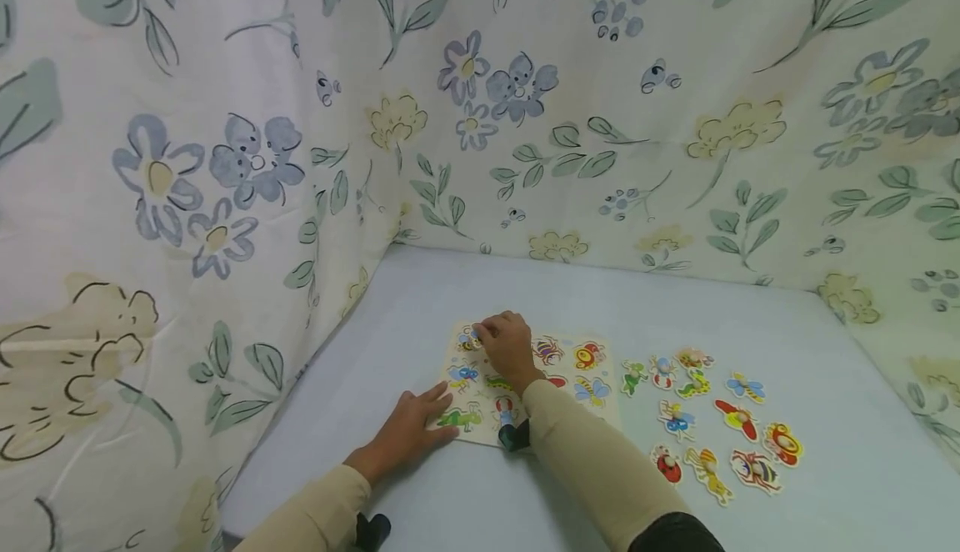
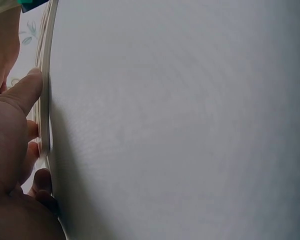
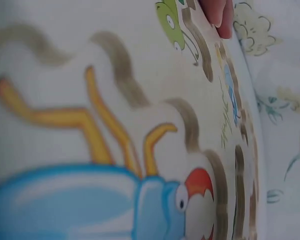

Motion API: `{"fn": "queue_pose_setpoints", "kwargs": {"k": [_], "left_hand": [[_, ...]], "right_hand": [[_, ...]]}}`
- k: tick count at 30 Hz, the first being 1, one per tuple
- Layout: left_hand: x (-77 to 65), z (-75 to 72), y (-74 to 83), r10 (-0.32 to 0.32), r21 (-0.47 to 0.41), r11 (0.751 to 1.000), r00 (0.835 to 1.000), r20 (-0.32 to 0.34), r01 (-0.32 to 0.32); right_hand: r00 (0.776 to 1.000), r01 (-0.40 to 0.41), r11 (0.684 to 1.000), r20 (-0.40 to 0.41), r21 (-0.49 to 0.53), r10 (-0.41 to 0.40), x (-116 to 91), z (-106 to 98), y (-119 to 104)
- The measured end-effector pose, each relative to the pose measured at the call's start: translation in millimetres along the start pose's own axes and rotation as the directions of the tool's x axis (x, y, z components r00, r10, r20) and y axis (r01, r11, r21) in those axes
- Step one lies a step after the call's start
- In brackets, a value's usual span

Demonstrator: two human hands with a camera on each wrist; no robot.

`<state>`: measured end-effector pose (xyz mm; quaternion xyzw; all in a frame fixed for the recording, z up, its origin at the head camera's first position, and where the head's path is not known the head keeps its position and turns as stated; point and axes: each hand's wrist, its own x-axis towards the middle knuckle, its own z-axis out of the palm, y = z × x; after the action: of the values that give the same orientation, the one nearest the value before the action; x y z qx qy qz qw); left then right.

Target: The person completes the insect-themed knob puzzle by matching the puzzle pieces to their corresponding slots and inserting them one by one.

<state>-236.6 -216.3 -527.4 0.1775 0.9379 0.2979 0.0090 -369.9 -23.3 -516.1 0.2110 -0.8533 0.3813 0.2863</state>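
A flat puzzle board (image 1: 480, 444) with recessed insect pictures lies on the table. At its upper left, my right hand (image 1: 510, 348) pinches a bee puzzle piece (image 1: 468, 339) with thumb and fingertips, over or in a recess; how deep it sits is hidden. Fingertips (image 3: 220, 17) of that hand show at the top of the right wrist view, above a recess. My left hand (image 1: 408, 427) rests at the board's lower left corner. In the left wrist view its thumb (image 2: 27, 90) lies straight against the board's edge (image 2: 45, 110).
Several loose insect pieces lie right of the board, among them a caterpillar (image 1: 693, 383), a dragonfly (image 1: 745, 387), a spider (image 1: 756, 470) and a ladybug (image 1: 666, 464). Flowered curtains (image 1: 585, 118) enclose the white table (image 1: 847, 419) at the back and sides.
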Motion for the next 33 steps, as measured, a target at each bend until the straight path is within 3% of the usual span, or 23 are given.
{"fn": "queue_pose_setpoints", "kwargs": {"k": [6, 15, 20, 27, 33], "left_hand": [[1.4, -0.8, 0.8, 0.007, -0.003, 1.0, 1.0, 0.001, -0.007], [0.4, -1.1, 1.4, -0.006, -0.018, 1.0, 1.0, 0.01, 0.006], [-0.7, -1.1, 1.6, -0.027, -0.012, 1.0, 0.999, 0.019, 0.027], [-1.8, 0.3, 1.2, 0.0, -0.016, 1.0, 1.0, 0.005, 0.0], [-1.5, 0.1, 2.2, -0.015, -0.016, 1.0, 1.0, 0.007, 0.015]], "right_hand": [[0.999, 0.043, 0.999, 0.002, -0.022, -0.043, 3.9, 6.3, -4.0], [0.991, -0.094, 0.995, 0.096, -0.045, 0.097, 4.2, 13.5, -8.1], [0.979, -0.144, 0.989, 0.14, -0.045, 0.148, 4.8, 17.5, -9.6], [0.966, -0.166, 0.984, 0.191, -0.061, 0.175, 5.5, 19.5, -9.7], [0.942, -0.23, 0.971, 0.235, -0.068, 0.239, 6.5, 21.2, -10.8]]}}
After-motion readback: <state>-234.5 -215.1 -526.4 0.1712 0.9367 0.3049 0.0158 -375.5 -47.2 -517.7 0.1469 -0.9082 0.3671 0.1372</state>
